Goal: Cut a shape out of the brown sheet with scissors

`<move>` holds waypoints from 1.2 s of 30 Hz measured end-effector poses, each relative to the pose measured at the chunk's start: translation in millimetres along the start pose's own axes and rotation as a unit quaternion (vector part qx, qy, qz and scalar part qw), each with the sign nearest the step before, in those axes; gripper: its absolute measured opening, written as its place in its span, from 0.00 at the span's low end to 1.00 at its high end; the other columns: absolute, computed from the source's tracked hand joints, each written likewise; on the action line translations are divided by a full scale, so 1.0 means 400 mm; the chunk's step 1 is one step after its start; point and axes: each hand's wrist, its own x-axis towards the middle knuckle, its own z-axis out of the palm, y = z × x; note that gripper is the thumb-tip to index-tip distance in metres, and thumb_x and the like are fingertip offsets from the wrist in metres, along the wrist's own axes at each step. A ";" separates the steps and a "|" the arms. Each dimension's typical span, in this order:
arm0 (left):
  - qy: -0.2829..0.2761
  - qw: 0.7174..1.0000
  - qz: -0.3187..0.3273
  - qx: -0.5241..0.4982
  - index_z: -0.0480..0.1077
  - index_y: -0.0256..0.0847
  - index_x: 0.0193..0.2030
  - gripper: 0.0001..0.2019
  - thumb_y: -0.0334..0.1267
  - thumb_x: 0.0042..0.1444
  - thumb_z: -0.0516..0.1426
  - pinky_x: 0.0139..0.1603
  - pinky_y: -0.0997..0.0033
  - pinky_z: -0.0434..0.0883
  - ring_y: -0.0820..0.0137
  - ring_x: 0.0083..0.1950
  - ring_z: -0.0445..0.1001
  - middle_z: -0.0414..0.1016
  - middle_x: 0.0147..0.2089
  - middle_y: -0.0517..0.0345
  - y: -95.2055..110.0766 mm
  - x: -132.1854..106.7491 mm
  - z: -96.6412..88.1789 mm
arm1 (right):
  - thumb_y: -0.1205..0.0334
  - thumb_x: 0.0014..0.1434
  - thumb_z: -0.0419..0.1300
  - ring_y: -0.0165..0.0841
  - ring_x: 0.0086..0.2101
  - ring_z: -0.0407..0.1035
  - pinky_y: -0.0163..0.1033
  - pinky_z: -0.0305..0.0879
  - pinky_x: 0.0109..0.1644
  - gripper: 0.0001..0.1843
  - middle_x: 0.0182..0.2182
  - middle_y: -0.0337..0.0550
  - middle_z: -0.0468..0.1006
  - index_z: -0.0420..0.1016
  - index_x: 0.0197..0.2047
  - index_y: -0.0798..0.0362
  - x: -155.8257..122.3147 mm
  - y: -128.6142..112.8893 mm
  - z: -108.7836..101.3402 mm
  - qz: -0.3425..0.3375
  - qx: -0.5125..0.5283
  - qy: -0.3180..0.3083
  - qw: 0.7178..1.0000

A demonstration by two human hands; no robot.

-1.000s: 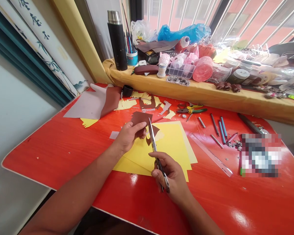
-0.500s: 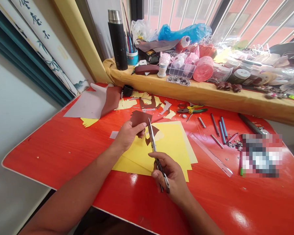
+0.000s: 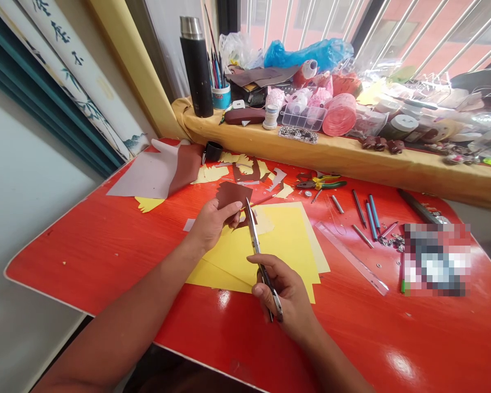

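My left hand (image 3: 213,221) pinches a small brown sheet (image 3: 233,194), perhaps leather, between thumb and fingers above the table. A pair of scissors (image 3: 253,232) is in my right hand (image 3: 282,286), its fingers in and around the handles. The blades point away from me, with their tips at the right edge of the brown sheet. Beneath both hands lie yellow sheets (image 3: 286,245), overlapping one another. Another brown scrap, partly hidden by my left hand and the blades, rests on them.
On the red table (image 3: 85,262), cut scraps (image 3: 213,173) lie at the back beside pliers (image 3: 319,183). A clear ruler (image 3: 352,259) and several pens (image 3: 373,212) are on the right. A larger brown sheet (image 3: 186,166) is at back left. A black flask (image 3: 197,76) stands on the crowded sill.
My left hand has shifted slightly left with the brown sheet. The sheet's right edge has moved a little, and the scissors have barely moved.
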 end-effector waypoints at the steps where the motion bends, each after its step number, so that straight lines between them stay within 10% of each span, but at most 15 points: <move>1: -0.005 1.000 0.002 0.008 0.71 0.41 0.27 0.19 0.46 0.55 0.74 0.31 0.69 0.66 0.72 0.27 0.68 0.71 0.24 0.61 -0.002 0.001 -0.002 | 0.35 0.67 0.74 0.25 0.15 0.61 0.33 0.57 0.20 0.31 0.24 0.27 0.67 0.81 0.61 0.50 0.000 0.001 0.000 -0.001 0.001 0.000 1.000; 36: -0.028 1.000 -0.004 0.002 0.80 0.38 0.39 0.17 0.48 0.53 0.75 0.31 0.68 0.68 0.72 0.27 0.70 0.77 0.29 0.58 0.002 -0.001 -0.002 | 0.33 0.67 0.74 0.26 0.16 0.61 0.34 0.59 0.20 0.33 0.24 0.28 0.66 0.81 0.61 0.50 -0.002 0.002 0.001 0.001 -0.012 0.007 1.000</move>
